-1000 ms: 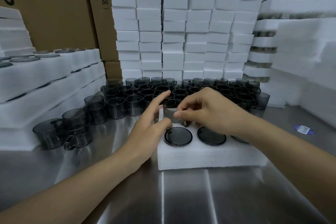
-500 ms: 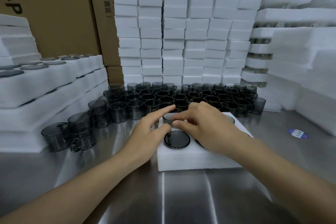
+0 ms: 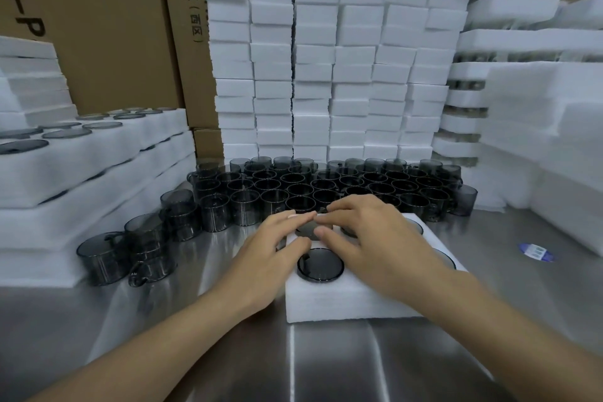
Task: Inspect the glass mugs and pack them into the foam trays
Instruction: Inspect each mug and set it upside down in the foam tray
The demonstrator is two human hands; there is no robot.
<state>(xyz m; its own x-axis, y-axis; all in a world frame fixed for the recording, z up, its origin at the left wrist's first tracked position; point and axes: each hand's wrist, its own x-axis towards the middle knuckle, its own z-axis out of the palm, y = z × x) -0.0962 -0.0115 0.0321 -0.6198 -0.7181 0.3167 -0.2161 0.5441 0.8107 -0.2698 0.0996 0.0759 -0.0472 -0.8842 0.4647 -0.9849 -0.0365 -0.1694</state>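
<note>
Mug stands sunk in the far-left pocket of the foam tray, axis vertical, round face up; left hand and right hand press nearly straight fingers on it.

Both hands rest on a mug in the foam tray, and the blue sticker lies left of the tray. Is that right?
Not quite: the head view shows the blue sticker right of the foam tray, not left. The left hand and right hand do rest on a mug in the tray.
</note>
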